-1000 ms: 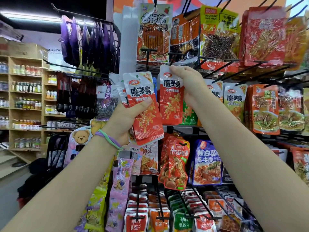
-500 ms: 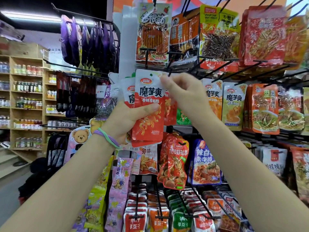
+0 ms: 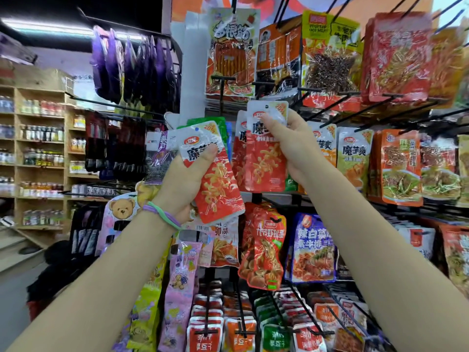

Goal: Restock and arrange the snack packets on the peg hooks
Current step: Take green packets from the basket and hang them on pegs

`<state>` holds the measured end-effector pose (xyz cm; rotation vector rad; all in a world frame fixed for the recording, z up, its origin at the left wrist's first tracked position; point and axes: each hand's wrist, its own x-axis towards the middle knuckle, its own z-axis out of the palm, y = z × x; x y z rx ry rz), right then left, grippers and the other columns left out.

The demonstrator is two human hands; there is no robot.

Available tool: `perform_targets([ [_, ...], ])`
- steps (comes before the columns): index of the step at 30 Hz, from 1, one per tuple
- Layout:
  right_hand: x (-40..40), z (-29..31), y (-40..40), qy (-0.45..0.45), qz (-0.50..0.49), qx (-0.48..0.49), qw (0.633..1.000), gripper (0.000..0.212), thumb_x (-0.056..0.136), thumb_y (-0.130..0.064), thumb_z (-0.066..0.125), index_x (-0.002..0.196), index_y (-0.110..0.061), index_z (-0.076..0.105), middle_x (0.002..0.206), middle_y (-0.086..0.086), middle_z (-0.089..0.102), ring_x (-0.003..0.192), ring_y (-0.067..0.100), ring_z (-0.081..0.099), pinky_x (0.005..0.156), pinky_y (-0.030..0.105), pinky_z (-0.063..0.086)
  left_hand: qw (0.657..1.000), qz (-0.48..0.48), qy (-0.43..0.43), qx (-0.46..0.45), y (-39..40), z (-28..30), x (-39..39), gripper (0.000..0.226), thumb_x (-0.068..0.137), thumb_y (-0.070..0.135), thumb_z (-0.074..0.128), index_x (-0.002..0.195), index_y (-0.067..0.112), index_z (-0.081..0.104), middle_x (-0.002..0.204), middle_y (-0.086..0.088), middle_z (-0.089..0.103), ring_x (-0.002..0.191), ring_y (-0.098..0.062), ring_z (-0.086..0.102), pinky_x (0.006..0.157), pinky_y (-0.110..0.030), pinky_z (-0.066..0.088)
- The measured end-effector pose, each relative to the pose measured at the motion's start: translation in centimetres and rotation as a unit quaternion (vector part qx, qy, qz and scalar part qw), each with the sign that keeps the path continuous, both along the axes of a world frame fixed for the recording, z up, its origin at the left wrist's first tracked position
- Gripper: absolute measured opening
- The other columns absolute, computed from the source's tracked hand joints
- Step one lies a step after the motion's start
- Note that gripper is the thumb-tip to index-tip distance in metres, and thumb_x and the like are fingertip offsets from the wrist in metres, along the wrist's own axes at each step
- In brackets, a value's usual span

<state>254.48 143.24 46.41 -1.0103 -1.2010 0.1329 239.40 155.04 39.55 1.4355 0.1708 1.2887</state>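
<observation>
My left hand (image 3: 182, 184) grips a small stack of red and white snack packets (image 3: 215, 189), with a green packet behind them, thumb pressed across the front one. My right hand (image 3: 291, 146) pinches the white top of a single red snack packet (image 3: 266, 158) and holds it up in front of the peg hook (image 3: 256, 86) of the middle row. A matching red packet (image 3: 239, 148) hangs just behind it. Orange and green packets of the same brand (image 3: 354, 153) hang to the right.
Black peg hooks (image 3: 380, 102) stick out toward me across the rack. Larger red and orange bags (image 3: 398, 57) hang on the top row. More packets (image 3: 264, 247) fill the rows below. Purple bags (image 3: 132, 62) hang at upper left, wooden shelves (image 3: 40, 148) stand far left.
My right hand took one red packet off the stack in my left hand and lifted it up to the right, toward the hook. My left hand lowered slightly with the remaining packets.
</observation>
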Motion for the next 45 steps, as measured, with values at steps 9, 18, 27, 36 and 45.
perform_targets([
  [9,-0.6,2.1,1.4,0.022,-0.044,0.003,0.999,0.017,0.095,-0.03,0.07,0.086,-0.017,0.063,0.081,0.008,0.073,0.073,0.028,0.072,0.076,0.05,0.06,0.999,-0.01,0.014,0.03,0.0,0.2,-0.9,0.05,0.076,0.052,0.077,0.112,0.019,0.069,0.108,-0.018,0.076,0.097,-0.034,0.075,0.092,-0.057,0.058],
  [18,-0.9,2.4,1.6,-0.015,-0.094,0.006,0.995,0.02,0.091,-0.034,0.07,0.082,-0.016,0.067,0.088,0.013,0.063,0.088,0.037,0.064,0.088,0.061,0.054,1.0,-0.007,0.017,0.012,0.1,0.0,-0.8,0.046,0.088,0.046,0.073,0.123,0.018,0.063,0.103,-0.008,0.078,0.093,-0.027,0.076,0.089,-0.05,0.061],
  [27,-1.2,2.7,1.4,0.001,-0.123,0.008,0.992,0.039,0.1,-0.031,0.061,0.095,0.007,0.058,0.099,0.035,0.058,0.076,0.031,0.059,0.062,0.025,0.045,1.0,-0.011,0.016,0.009,-0.2,0.0,-0.8,0.044,0.092,0.041,0.07,0.127,0.016,0.061,0.106,-0.011,0.077,0.094,-0.028,0.076,0.088,-0.05,0.061],
  [36,-0.1,1.3,0.9,-0.13,-0.264,0.019,0.955,0.031,0.104,-0.029,0.054,0.126,-0.011,0.065,0.101,-0.006,0.064,0.086,0.0,0.056,0.078,0.02,0.049,1.0,-0.024,0.008,0.016,-0.9,0.5,-0.8,0.033,0.095,0.034,0.068,0.122,0.017,0.06,0.086,0.002,0.078,0.078,-0.016,0.076,0.068,-0.033,0.062],
  [45,-2.7,-3.6,-1.1,-0.27,-0.122,-0.062,0.953,0.044,0.077,-0.044,0.083,0.092,-0.021,0.049,0.068,-0.003,0.05,0.057,0.005,0.041,0.055,0.023,0.037,1.0,-0.025,0.01,0.01,-2.6,1.8,0.6,0.041,0.088,0.047,0.074,0.114,0.017,0.065,0.09,-0.005,0.079,0.08,-0.026,0.076,0.075,-0.048,0.064],
])
